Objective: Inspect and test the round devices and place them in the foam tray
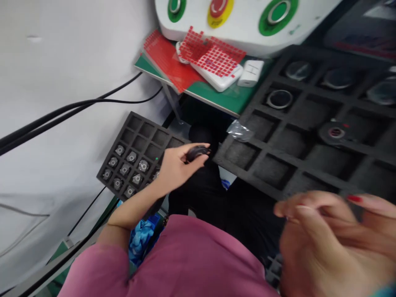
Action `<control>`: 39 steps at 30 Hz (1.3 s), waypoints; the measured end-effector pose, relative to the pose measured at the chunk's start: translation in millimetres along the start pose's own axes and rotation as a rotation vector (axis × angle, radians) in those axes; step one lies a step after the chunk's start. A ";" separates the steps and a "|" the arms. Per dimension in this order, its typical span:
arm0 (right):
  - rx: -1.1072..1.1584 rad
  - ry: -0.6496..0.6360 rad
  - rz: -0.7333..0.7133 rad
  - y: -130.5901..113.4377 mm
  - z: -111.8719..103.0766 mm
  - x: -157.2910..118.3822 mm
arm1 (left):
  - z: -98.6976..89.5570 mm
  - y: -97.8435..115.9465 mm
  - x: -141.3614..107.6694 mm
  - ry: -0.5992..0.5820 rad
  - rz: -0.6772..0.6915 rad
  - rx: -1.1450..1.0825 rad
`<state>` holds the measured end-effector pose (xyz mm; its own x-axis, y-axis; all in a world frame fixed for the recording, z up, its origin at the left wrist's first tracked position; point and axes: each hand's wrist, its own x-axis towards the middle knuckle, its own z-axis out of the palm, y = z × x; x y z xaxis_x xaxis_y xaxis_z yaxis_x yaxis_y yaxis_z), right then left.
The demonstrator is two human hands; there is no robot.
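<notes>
1. Because it sits closest to the lens and is smeared by blur, the right hand (334, 243) shows only loosely curled fingers; I cannot tell whether it holds anything.
2. Further out, the left hand (175, 167), on a pink-sleeved arm, pinches a dark round part (198, 152) between thumb and fingertips. The part hangs in the air, in the gap between the two trays and clear of both.
3. Just left of that hand lies the small tray (136, 136). Its near cells are filled with small metal pieces (131, 156) and its far cells are bare.
4. To the right spreads the large foam tray (278, 165), mostly bare pockets, with a ring (279, 99) further back.
5. Judging by this, the step in hand is carrying the part between trays. A next move would call for lining it up squarely over one pocket before the pinch loosens.
6. Farthest off, red sheets (213, 53) lie on a green mat (222, 97) below a control panel (244, 29).
</notes>
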<state>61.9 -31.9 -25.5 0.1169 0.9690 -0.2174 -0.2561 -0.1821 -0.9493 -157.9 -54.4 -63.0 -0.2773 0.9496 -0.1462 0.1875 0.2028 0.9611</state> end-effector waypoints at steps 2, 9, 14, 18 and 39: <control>0.008 -0.033 -0.076 1.6 3.8 -0.8 | 34.7 16.9 -4.5 -0.123 0.039 -0.082; 0.134 -0.101 -0.049 -2.3 -2.8 -0.6 | 96.9 43.6 -12.9 -0.434 0.161 -0.275; 0.196 -0.095 0.008 -4.5 -12.1 0.6 | 105.0 47.1 -17.5 -0.458 0.325 -0.112; 0.265 -0.085 0.046 -7.6 -13.5 0.0 | 107.4 47.6 -19.4 -0.442 0.375 -0.069; 0.287 -0.032 0.135 -14.9 -13.8 2.6 | 125.8 38.7 -22.4 -0.278 0.466 -0.083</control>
<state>79.2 -29.0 -15.0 0.0346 0.9448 -0.3257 -0.5278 -0.2595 -0.8088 -25.9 -37.7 -52.0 0.0786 0.9640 0.2541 0.1531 -0.2635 0.9524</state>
